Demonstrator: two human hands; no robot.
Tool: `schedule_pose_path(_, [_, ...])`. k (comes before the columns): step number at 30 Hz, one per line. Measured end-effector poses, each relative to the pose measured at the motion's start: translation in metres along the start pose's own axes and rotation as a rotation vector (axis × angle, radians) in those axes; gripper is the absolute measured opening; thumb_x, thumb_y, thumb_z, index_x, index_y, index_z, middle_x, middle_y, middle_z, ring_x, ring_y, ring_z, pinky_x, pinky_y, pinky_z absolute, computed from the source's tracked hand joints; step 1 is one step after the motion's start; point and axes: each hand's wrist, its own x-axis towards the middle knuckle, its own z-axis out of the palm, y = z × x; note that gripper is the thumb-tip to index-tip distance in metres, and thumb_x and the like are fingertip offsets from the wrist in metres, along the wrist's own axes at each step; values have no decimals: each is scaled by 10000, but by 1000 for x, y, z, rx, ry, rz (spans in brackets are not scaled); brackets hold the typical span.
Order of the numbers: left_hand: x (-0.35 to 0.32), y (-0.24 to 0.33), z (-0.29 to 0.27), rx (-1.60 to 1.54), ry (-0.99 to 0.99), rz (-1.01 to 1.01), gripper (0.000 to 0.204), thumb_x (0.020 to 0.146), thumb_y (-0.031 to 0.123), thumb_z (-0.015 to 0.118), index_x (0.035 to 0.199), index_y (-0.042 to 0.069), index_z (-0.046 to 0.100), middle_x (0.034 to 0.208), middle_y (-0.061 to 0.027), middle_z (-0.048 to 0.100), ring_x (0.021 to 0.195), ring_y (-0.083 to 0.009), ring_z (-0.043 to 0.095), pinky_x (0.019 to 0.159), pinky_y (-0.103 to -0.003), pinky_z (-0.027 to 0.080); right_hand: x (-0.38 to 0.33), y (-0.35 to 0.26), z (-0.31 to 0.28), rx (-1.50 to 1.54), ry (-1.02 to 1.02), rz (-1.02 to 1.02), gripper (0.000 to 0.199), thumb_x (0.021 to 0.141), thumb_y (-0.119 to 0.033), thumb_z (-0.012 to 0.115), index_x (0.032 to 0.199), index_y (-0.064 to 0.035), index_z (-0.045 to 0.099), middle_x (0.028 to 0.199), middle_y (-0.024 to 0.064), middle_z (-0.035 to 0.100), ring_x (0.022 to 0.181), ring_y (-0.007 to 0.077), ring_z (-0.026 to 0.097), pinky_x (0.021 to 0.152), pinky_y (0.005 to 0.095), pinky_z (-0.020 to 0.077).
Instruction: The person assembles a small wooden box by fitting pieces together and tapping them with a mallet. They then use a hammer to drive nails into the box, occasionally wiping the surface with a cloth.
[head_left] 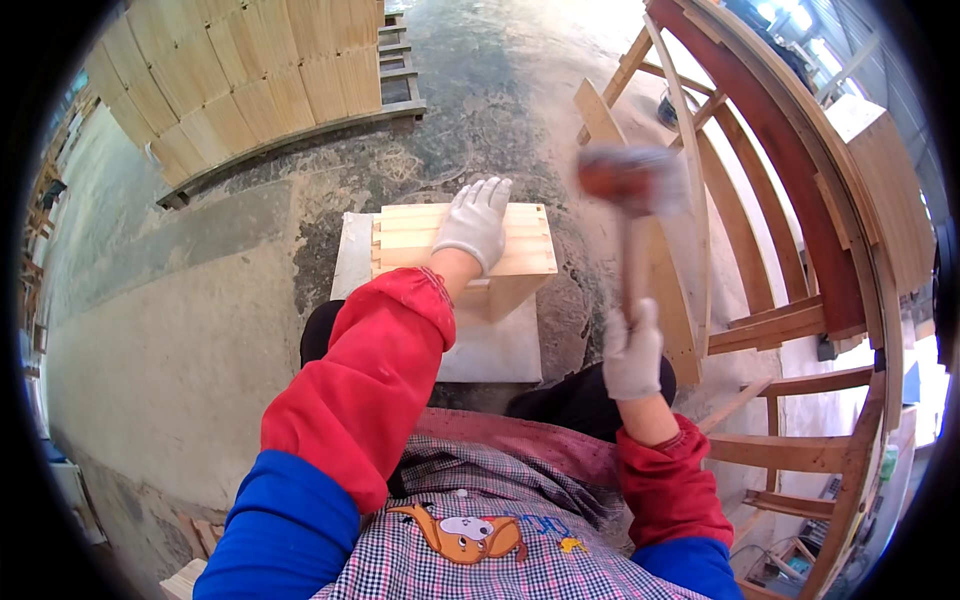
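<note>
A pale wooden box or drawer (pixel 405 240) with interlocking corner joints rests on a light flat board (pixel 500 360) in front of me. My left hand (pixel 473 228), in a white glove, lies flat on its upper face with fingers stretched out. Off to the right, my gloved right hand (pixel 632 355) is wrapped round the handle of a mallet (pixel 628 185). The mallet's reddish head is raised, apart from the box, and smeared by motion.
Stacked pale wooden boxes (pixel 240 80) stand on a pallet (pixel 400 108) at the far left. Along my right side runs a wooden frame bench (pixel 780 200) with slats and a leaning plank (pixel 665 290). The floor (pixel 150 350) is stained concrete.
</note>
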Motion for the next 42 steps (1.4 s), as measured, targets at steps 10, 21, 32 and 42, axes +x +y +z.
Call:
schedule_pose_path(10, [-2,2,0,-8,25,-13,558,955,132,398,1501,25,350,1534,-180,412,1431,-309,384,1199,-414,270,51,-30,-38,206,-22,211,237,953,-209,633,959,2,525,710,198,611,626,349,611,609,408,479])
schedule_pose_path(21, [1,-8,1,-308,173,29,596,874,77,515,1457,19,408,1468,-229,452,1361,-383,429,1151,-420,356,45,-7,31,-391,-496,231,373,973,-369,550,1081,-16,495,950,322,669,928,496,650,811,563,511])
schedule_pose_path(32, [-103,-51,-64,55,99,64,891,817,516,702,1487,23,382,1450,-194,486,1388,-351,406,1207,-472,230,33,2,41,-317,-434,245,356,962,-343,557,1070,-9,501,947,329,661,941,509,628,807,569,491])
schedule_pose_path(42, [-130,-89,10,-776,288,-335,1238,678,149,880,1558,-29,28,1479,-176,408,1333,-252,463,1114,-334,396,33,-42,27,154,-413,174,268,933,-190,637,1111,-2,568,725,99,582,671,139,541,644,311,472])
